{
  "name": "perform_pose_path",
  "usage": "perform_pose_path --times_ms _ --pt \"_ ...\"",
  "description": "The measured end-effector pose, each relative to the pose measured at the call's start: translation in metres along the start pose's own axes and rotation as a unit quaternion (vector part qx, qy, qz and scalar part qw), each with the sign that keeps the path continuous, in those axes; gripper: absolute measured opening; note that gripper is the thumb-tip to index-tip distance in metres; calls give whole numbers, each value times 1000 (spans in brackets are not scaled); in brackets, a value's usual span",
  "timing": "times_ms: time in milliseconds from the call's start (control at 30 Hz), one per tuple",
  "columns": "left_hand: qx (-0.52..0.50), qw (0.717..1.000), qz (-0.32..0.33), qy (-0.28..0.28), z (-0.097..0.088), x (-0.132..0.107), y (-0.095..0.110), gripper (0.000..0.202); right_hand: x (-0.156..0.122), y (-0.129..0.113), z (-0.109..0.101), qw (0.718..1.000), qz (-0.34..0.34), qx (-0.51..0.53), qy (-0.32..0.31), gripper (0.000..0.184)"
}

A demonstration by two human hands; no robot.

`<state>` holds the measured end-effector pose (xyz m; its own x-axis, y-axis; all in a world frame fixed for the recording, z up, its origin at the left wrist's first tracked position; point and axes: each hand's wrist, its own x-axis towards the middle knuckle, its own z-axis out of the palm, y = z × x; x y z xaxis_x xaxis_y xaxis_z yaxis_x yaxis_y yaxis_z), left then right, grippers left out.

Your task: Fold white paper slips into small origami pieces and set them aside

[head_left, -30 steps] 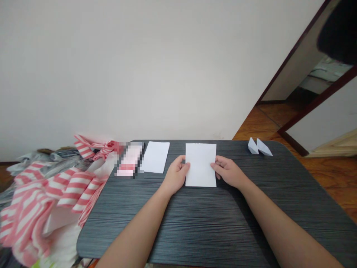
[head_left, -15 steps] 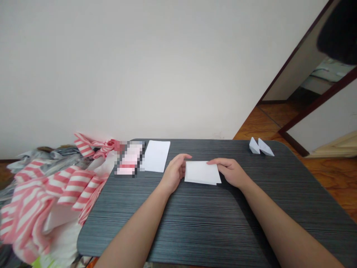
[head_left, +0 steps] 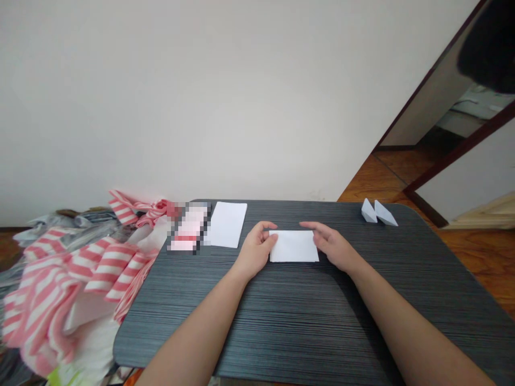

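A small folded white paper (head_left: 293, 246) lies over the middle of the dark table, its long side running left to right. My left hand (head_left: 257, 247) grips its left end, thumb on top and index finger stretched out past the far edge. At the right end my right hand (head_left: 332, 247) has its thumb against the paper's edge, while its index finger reaches out above the far edge. The fingers under the paper are hidden. Slightly offset layers show along the near edge.
On the dark wood-grain table (head_left: 281, 327), white sheets (head_left: 228, 224) lie beside a pixelated pinkish item (head_left: 187, 228) at the left. Two folded white paper pieces (head_left: 378, 212) stand at the far right. Striped cloth (head_left: 52, 300) is piled left of the table; a wall (head_left: 241, 107) rises behind.
My left thumb has come down on top of the paper's left end. My right index finger has lifted off its top. The paper's layers now line up more closely.
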<state>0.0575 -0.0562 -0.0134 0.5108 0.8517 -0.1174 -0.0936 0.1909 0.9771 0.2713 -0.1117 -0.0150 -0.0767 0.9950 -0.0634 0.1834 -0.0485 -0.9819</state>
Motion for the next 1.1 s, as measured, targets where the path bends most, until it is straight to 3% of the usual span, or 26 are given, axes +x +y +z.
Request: perform_pose_path --times_ms 167,467,700,1100 --pt "7 1000 7 -4 0 -1 0 31 1 -6 5 1000 4 13 -20 47" --pt "6 1000 0 -23 1 1 -1 48 3 2 3 997 -22 12 67 41" --pt "48 999 -12 -24 -2 3 -9 29 3 2 4 997 -33 26 60 40" --pt "77 997 11 -17 -3 4 -12 25 3 3 4 997 -43 26 56 40"
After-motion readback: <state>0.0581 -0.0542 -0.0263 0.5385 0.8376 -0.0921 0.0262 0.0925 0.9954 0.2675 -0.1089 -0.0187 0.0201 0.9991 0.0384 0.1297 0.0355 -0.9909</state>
